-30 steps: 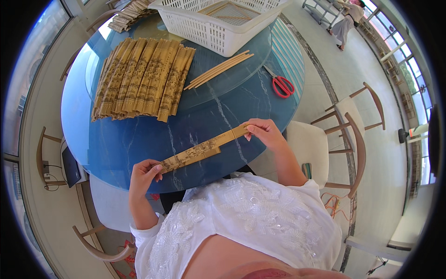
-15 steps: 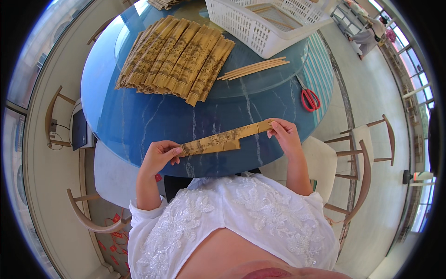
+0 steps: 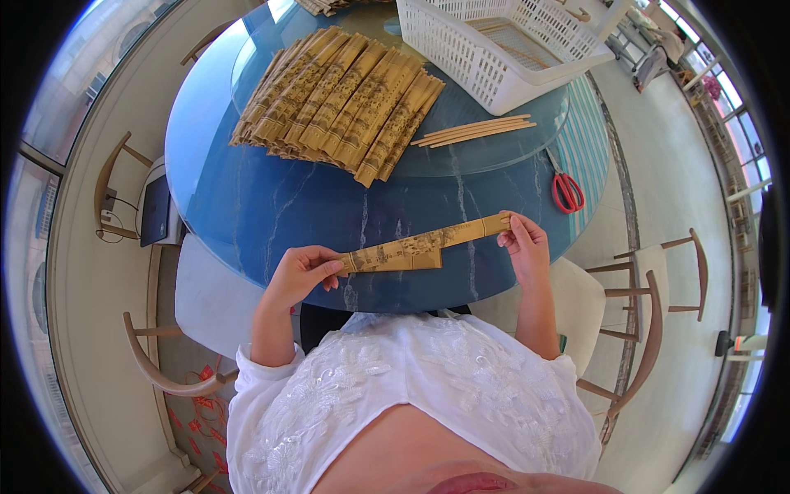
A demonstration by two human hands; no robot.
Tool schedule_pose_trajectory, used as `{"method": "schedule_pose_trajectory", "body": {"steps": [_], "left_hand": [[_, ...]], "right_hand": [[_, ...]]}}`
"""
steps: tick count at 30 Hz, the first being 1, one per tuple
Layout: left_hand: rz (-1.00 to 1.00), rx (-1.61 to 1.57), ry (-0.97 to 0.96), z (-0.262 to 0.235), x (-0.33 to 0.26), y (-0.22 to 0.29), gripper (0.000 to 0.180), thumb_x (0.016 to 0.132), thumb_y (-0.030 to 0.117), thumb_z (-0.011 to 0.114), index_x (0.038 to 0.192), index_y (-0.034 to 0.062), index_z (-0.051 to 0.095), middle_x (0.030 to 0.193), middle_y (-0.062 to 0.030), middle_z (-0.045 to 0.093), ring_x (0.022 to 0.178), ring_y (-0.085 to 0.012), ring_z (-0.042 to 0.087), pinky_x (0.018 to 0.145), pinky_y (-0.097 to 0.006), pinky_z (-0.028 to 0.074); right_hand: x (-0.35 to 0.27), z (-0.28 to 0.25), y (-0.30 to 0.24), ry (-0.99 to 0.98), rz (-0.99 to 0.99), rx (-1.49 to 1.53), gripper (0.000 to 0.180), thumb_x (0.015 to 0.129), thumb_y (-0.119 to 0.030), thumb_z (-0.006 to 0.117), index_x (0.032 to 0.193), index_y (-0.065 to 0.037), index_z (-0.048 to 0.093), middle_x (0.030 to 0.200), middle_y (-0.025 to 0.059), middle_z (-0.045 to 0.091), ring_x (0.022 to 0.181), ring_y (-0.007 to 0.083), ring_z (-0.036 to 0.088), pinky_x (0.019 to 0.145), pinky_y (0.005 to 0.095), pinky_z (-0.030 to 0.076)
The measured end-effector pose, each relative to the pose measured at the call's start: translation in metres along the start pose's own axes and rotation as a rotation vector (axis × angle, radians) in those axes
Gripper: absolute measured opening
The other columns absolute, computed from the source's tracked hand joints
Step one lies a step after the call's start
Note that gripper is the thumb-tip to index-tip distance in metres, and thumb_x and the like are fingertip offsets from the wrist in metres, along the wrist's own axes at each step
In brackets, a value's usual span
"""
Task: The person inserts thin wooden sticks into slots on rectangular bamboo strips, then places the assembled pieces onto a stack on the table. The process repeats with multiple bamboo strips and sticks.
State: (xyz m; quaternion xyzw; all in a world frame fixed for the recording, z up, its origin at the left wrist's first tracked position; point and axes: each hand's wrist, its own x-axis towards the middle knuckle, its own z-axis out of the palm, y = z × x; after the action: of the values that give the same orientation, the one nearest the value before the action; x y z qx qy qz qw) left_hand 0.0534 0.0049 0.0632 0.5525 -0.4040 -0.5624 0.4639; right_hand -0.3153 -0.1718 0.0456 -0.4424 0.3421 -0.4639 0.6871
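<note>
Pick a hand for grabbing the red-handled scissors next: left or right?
Right, most likely. The right hand pinches the brown patterned strip at its right end, on the scissors' side of the table. The left hand holds the opposite end, farther away.

Two bare hands point(image 3: 527, 240), one white slotted plastic basket point(image 3: 459, 62), one pair of red-handled metal scissors point(image 3: 558, 181), probably four slim pale wooden sticks point(image 3: 477, 132).

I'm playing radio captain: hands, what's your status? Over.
Left hand, right hand pinching opposite ends. Brown strip between them. Red scissors to the right, out of the way.
</note>
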Motion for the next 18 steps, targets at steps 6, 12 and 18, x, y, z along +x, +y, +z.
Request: {"method": "schedule_pose_trajectory", "body": {"steps": [6,12,18], "left_hand": [[0.194,-0.279,0.327,-0.016,-0.005,0.009,0.021,0.096,0.012,0.066,0.106,-0.0062,0.069,0.086,-0.0110,0.071,0.067,-0.0123,0.064,0.060,-0.025,0.052],[0.402,-0.332,0.658,-0.040,0.021,0.041,0.021,0.096,0.017,0.068,0.106,-0.0010,0.069,0.092,-0.0126,0.072,0.071,-0.0138,0.065,0.062,-0.026,0.052],[0.449,-0.330,0.765,-0.061,0.067,0.076,0.026,0.092,0.019,0.073,0.104,-0.0049,0.069,0.093,-0.0148,0.073,0.076,-0.0170,0.069,0.064,-0.027,0.055]], "right_hand": [[0.007,0.000,0.003,0.101,-0.071,-0.131,0.029,0.104,-0.018,0.054,0.120,0.004,0.064,0.083,0.0035,0.063,0.073,0.0114,0.057,0.069,0.0260,0.048],[0.009,0.006,0.029,0.101,-0.155,-0.430,0.022,0.101,-0.013,0.058,0.113,0.001,0.070,0.081,0.0025,0.065,0.071,0.0068,0.057,0.067,0.0199,0.047],[0.008,0.006,0.035,0.069,-0.217,-0.533,0.019,0.100,-0.008,0.059,0.112,0.001,0.071,0.080,0.0025,0.066,0.070,0.0053,0.058,0.065,0.0188,0.048]]}}
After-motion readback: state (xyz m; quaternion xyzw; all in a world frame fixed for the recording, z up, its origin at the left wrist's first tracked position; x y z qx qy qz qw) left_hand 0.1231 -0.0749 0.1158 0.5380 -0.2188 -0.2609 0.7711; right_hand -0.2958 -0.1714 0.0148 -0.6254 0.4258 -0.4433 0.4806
